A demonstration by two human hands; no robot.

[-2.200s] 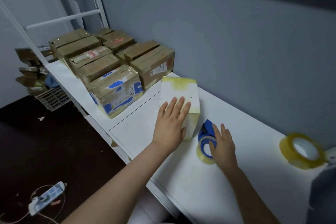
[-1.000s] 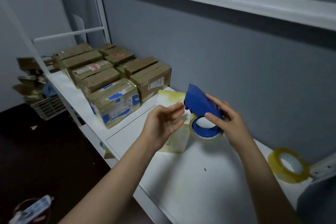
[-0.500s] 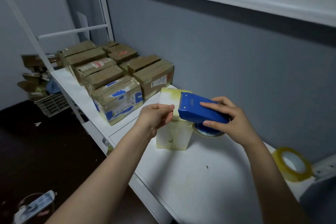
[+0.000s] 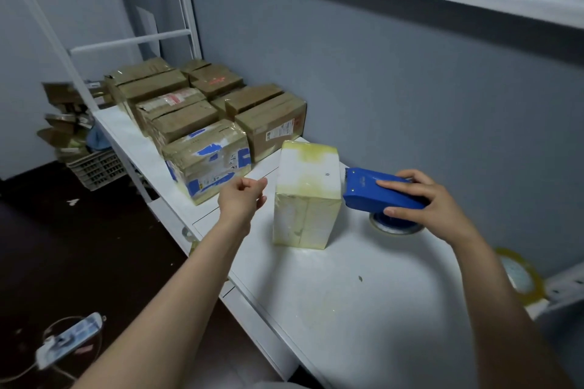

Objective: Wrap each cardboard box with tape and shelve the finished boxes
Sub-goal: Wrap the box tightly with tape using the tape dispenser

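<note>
- Box (image 4: 306,193) stands upright on the white table (image 4: 347,309) between both hands, with yellowish tape already over its top and front.
- Right hand (image 4: 436,205) grips the blue tape dispenser (image 4: 379,188); its toothed end is at the box's top right edge.
- Left hand (image 4: 243,199) is just left of the box, apart from it, fingers curled, thumb on forefinger. Whether it pinches clear tape, can't tell.
- Brown boxes (image 4: 205,123) at the far end look taped, so likely done.
- Left, by my read: finish this wrap, cut, shelve.

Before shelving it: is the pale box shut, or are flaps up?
Shut: the pale box shows no raised flaps; its top lies flat under yellowish tape.
</note>
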